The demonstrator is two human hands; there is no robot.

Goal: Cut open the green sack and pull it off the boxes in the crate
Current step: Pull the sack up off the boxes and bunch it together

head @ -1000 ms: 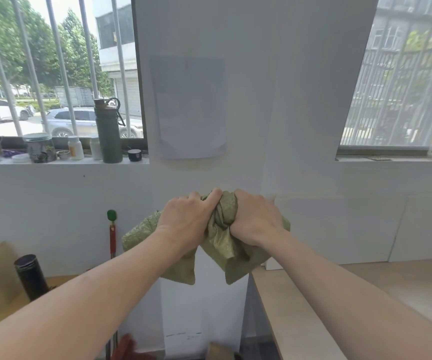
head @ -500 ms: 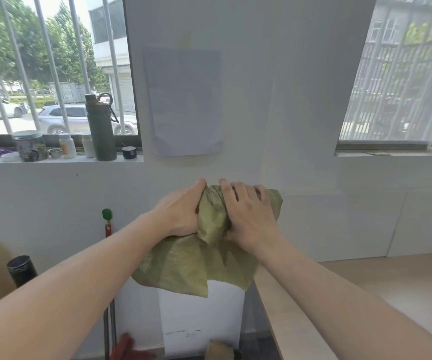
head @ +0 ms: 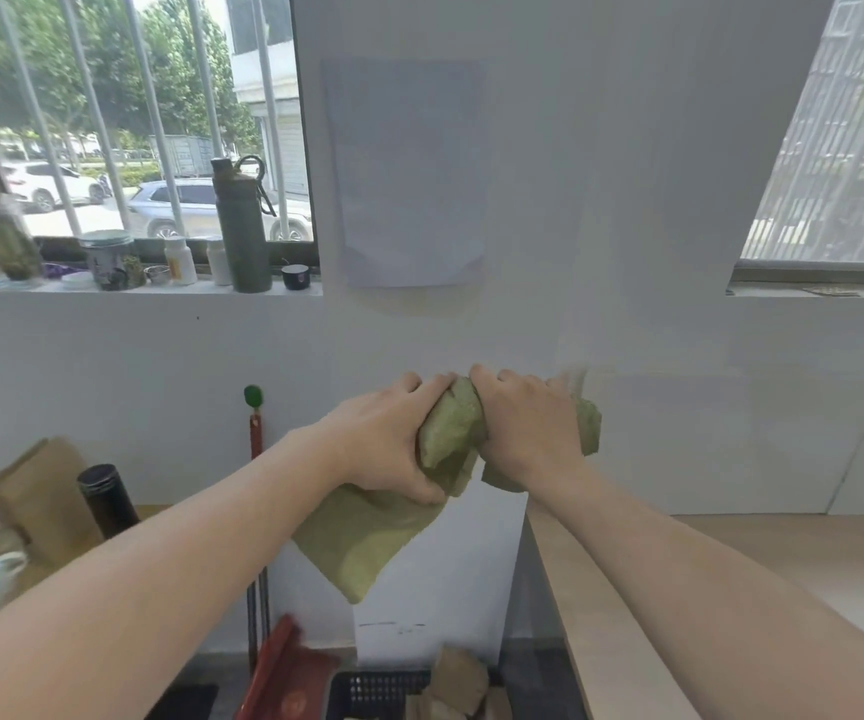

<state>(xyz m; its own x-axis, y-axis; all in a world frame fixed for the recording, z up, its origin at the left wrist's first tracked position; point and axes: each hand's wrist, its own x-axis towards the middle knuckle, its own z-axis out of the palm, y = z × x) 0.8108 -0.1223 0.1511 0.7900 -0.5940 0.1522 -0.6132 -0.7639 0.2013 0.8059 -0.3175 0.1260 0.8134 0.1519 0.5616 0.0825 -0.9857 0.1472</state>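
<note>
Two hands hold a crumpled green sack in mid-air before a white wall. The left hand and right hand clench it side by side, fingers curled into the cloth, each equally close. The bundle runs left to right between them, and a loose corner hangs below the left hand. The sack looks fully off the crate and boxes, which sit on the floor directly beneath, by the desk edge.
</note>
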